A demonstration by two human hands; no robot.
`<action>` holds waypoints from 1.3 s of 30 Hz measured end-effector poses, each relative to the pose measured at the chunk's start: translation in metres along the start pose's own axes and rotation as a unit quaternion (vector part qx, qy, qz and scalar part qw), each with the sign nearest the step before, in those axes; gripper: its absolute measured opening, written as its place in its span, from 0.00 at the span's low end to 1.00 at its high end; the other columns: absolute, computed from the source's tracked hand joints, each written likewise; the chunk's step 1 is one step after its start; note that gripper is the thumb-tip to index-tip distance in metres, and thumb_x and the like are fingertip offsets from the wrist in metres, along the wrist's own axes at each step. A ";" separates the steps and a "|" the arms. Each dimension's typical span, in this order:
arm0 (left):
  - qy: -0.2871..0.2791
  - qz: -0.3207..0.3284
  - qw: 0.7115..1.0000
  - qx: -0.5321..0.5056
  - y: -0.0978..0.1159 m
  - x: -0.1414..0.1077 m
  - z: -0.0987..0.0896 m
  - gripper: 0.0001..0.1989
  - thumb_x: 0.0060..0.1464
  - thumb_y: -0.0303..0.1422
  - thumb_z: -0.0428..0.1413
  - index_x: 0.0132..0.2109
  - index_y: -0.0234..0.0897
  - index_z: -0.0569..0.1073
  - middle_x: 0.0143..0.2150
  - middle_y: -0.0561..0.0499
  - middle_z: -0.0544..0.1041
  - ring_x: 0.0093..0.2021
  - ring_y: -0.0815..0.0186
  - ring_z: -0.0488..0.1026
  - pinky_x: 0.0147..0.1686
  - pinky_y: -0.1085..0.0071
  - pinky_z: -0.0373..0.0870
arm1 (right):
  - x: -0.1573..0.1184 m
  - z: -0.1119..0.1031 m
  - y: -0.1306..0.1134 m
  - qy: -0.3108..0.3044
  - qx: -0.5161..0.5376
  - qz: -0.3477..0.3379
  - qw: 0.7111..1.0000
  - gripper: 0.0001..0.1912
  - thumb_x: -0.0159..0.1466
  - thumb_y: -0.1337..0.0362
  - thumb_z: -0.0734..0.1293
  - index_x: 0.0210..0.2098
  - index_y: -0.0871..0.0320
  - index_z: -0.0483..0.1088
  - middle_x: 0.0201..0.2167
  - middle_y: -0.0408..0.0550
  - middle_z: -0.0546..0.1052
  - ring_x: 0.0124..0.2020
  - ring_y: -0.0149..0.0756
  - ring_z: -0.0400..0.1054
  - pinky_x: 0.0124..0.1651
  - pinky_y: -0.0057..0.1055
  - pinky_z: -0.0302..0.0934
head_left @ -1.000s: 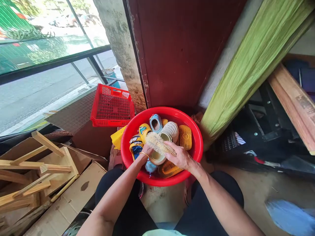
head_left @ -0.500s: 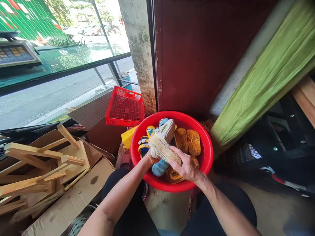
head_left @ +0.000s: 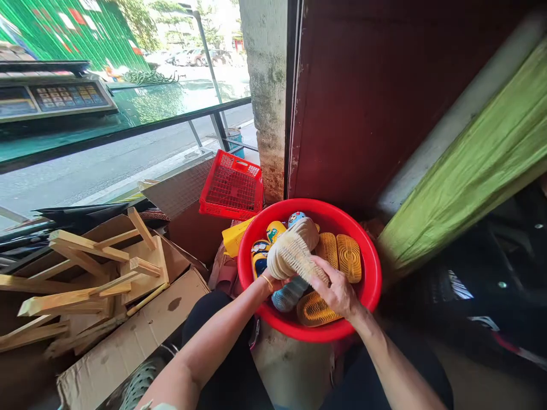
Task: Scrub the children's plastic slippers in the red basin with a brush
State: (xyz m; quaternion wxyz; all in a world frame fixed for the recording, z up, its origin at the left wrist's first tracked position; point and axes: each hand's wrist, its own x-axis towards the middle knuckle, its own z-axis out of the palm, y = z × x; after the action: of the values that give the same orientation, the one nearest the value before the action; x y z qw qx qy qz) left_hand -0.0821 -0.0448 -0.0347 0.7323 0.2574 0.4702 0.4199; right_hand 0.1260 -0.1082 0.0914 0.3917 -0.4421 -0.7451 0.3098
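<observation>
Over a red basin [head_left: 374,279] my left hand [head_left: 277,283] holds a whitish shoe [head_left: 280,256] from beneath, most of its fingers hidden. A pale bristle brush [head_left: 301,259] is gripped in my right hand [head_left: 337,290], its bristles lying against the shoe. In the basin are yellow-brown soles [head_left: 348,257], a blue-grey shoe [head_left: 287,295], a yellow patterned shoe [head_left: 276,230] and a dark blue and yellow sandal [head_left: 259,263]. One sole [head_left: 318,310] lies near the front rim, below my right hand.
An empty red crate [head_left: 233,185] stands behind the basin, with a yellow object [head_left: 234,238] nearby. Wooden stool frames [head_left: 145,266] and cardboard [head_left: 141,324] lie at left. A green cloth [head_left: 465,165] hangs at right, beside a dark red panel [head_left: 354,97].
The view has shifted, so the basin appears slightly further right and lower. The shoe in my left hand has turned, and the brush lies at a different spot along it.
</observation>
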 end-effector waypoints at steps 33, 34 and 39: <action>0.142 0.111 0.983 -0.020 0.028 -0.026 -0.006 0.28 0.57 0.48 0.63 0.60 0.42 0.71 0.59 0.42 0.76 0.51 0.55 0.77 0.40 0.60 0.81 | -0.009 0.041 0.065 -0.045 -0.247 -0.077 0.965 0.29 0.72 0.57 0.61 0.71 0.55 0.62 0.54 0.56 0.80 0.51 0.47 0.79 0.53 0.39 0.75; 0.128 0.112 0.985 -0.028 0.028 -0.027 -0.006 0.29 0.56 0.48 0.64 0.60 0.42 0.71 0.58 0.42 0.76 0.49 0.55 0.78 0.39 0.60 0.81 | -0.004 0.041 0.071 -0.039 -0.254 -0.075 0.963 0.29 0.73 0.57 0.60 0.71 0.56 0.62 0.53 0.57 0.80 0.50 0.47 0.79 0.51 0.39 0.76; 0.041 0.096 0.993 -0.059 0.028 -0.037 -0.014 0.31 0.50 0.47 0.68 0.58 0.37 0.75 0.49 0.43 0.81 0.44 0.55 0.80 0.40 0.59 0.80 | 0.032 0.018 0.110 0.053 -0.298 0.030 0.952 0.28 0.74 0.57 0.57 0.69 0.63 0.65 0.50 0.64 0.81 0.48 0.51 0.79 0.48 0.42 0.74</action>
State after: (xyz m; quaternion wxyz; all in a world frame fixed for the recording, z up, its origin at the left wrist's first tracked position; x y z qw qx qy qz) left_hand -0.1132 -0.0625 -0.0017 0.6827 0.2404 0.4478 0.5250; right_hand 0.1473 -0.0356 0.0032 0.2716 -0.5768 -0.7680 0.0608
